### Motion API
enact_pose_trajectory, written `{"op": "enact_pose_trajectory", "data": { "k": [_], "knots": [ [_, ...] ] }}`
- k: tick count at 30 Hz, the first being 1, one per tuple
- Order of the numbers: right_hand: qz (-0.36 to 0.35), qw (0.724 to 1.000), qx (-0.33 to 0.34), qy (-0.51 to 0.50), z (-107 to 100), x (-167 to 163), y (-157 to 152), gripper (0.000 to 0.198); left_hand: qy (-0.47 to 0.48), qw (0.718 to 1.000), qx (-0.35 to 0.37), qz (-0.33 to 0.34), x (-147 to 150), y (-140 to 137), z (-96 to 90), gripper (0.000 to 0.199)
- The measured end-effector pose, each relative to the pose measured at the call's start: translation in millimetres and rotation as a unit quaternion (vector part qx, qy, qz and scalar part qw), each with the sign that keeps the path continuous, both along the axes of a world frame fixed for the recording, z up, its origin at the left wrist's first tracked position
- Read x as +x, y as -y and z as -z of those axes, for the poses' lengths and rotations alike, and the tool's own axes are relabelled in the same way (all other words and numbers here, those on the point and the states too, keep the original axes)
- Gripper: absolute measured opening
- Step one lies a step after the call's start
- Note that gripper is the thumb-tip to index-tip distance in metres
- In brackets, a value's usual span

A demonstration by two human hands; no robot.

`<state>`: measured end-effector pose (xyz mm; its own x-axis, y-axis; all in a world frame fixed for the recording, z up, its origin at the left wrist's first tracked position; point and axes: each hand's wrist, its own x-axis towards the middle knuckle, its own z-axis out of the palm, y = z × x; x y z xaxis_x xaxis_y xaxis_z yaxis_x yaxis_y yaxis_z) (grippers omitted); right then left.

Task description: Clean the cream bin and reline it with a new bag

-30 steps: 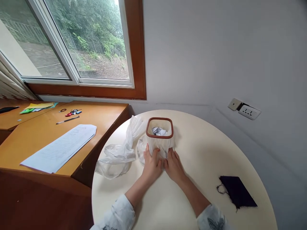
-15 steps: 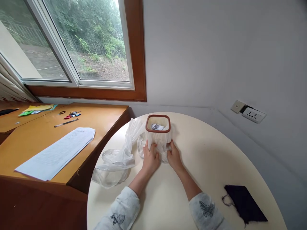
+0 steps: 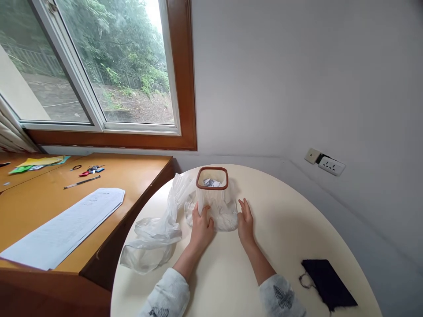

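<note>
A small trash bin (image 3: 228,178) with a brown rim and a crumpled paper (image 3: 211,182) inside stands on the round table. A thin, see-through plastic bag (image 3: 224,215) hangs around the outside of the bin and bunches at its base. My left hand (image 3: 201,224) is at the front left of the bin, its fingers curled on the bag. To the right, my right hand (image 3: 246,222) has its fingers stretched out beside the bag's edge and grips nothing. Left of the bin, a loose length of clear plastic (image 3: 158,233) lies crumpled.
The round cream table (image 3: 228,281) carries a dark cloth piece (image 3: 330,281) with frayed threads at the right. On the wooden desk (image 3: 142,171) to the left are paper sheets (image 3: 72,226), a pen (image 3: 82,182) and keys (image 3: 94,169). A wall socket (image 3: 332,166) is at the right.
My right hand has let go of the bag and moved right, its fingers opening. My left hand stays at the bin's front left. The view has tilted slightly upward.
</note>
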<state>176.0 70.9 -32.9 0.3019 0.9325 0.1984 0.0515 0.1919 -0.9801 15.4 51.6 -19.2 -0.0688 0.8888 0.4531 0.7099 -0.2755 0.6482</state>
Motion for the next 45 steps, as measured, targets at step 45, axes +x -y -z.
{"op": "enact_pose_trajectory", "data": {
  "k": [45],
  "knots": [
    [-0.317, 0.768, 0.063, 0.553, -36.0, 18.2, 177.0, 0.063, 0.199, 0.98, 0.02, 0.009, -34.5, 95.8, -38.1, 0.005]
  ]
}}
